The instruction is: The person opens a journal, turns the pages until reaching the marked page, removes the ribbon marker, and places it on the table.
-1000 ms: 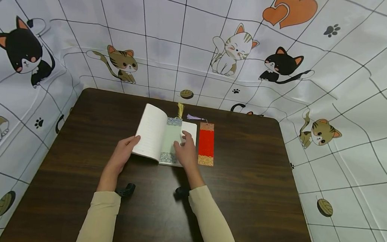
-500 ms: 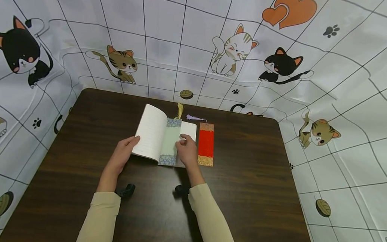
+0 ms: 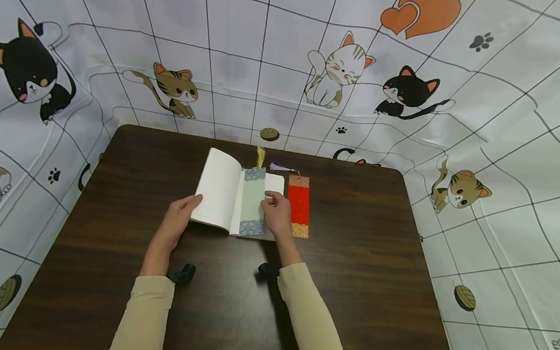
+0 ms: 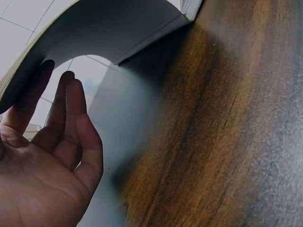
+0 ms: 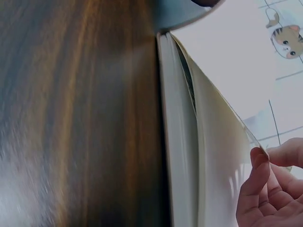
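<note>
An open notebook [image 3: 217,192] lies on the table, its left side raised and curved. My left hand [image 3: 179,214] holds that side at its outer edge, thumb over the page. In the left wrist view, the fingers of the left hand [image 4: 57,165] are under the grey cover [image 4: 118,26]. A pale green bookmark [image 3: 253,200] with blue patterned ends and a yellow tassel [image 3: 260,157] lies over the right pages. My right hand [image 3: 279,215] pinches its right edge. The right wrist view shows the right hand [image 5: 267,189] with thumb and finger pinching a thin pale edge.
A red bookmark [image 3: 298,206] with gold ends and a lilac tassel [image 3: 280,167] lies just right of the notebook. The dark wooden table [image 3: 365,278] stretches around them. A white cat-printed curtain [image 3: 239,58] hangs behind the table and at its sides.
The right hand's fingers have come together on the green bookmark's edge. Hand and bookmark have shifted slightly right, away from the notebook's fold. The left hand has stayed put.
</note>
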### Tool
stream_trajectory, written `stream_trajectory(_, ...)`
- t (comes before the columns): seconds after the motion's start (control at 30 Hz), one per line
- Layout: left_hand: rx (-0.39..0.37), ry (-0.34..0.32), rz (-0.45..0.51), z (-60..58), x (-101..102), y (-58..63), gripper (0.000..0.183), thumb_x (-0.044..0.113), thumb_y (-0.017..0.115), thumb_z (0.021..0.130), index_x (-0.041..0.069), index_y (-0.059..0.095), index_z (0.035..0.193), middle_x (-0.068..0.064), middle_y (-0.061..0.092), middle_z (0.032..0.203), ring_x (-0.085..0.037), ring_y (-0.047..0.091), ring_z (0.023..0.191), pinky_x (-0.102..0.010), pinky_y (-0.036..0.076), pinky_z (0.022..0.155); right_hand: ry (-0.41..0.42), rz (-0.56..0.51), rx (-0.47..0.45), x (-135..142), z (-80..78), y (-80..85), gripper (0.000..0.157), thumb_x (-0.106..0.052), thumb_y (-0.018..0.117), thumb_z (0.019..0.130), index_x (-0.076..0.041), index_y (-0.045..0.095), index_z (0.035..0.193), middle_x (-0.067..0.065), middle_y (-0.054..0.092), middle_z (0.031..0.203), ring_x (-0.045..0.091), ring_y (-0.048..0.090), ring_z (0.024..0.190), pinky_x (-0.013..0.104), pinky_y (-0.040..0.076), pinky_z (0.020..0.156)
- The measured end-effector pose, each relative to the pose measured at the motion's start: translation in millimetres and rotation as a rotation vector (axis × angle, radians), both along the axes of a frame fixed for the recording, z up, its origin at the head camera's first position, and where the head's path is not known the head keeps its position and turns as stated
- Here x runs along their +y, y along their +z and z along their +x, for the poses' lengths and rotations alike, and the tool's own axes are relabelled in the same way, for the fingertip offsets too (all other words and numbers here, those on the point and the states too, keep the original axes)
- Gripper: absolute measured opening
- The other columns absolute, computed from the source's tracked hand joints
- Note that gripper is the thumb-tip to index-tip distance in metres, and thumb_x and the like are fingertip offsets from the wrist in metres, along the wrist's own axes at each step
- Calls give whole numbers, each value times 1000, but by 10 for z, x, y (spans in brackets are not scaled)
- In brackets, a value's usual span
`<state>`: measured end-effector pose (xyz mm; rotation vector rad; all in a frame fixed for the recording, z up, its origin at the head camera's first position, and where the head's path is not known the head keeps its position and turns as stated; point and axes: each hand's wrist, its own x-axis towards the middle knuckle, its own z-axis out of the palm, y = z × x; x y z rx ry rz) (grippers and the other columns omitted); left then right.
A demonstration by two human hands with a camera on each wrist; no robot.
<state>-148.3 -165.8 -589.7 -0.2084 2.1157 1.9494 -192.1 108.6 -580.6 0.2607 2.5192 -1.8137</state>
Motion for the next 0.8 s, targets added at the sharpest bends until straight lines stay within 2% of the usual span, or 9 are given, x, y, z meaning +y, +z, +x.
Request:
stream_trajectory(0.2,3,-8,-9,6,-10,-12,75,57,51,112,2,45,163,-22,41,170,-38,27,164,-60,20,134,-29,1,-2,144,-30,42,30,-6,66,101,1,76,129,21,74,101,18,58,77,21,47,62)
stream_trajectory(0.47,14,-11,-1,-13,-20,-21,73,56,50,112,2,47,162,-23,45,167,-37,30,163,-59,22,134,-57,20,4,387,-79,126,31,-5,66,101,0,75,130,15,69,101,19,56,85,23,47,68)
stream_trajectory(0.6,24,-9,3,-2,-20,-4,74,58,51,111,1,50,160,-24,50,163,-36,34,161,-57,24,133,-80,40,22,520,-118,173,31,-4,65,100,-1,76,129,13,70,98,17,57,82,23,46,66)
stream_trajectory(0.8,24,-15,-4,-1,-16,8,74,58,51,111,2,50,160,-23,48,165,-37,32,162,-58,24,133,-116,25,25,727,-152,210,32,-5,64,101,-1,75,130,11,71,97,15,58,80,24,46,66)
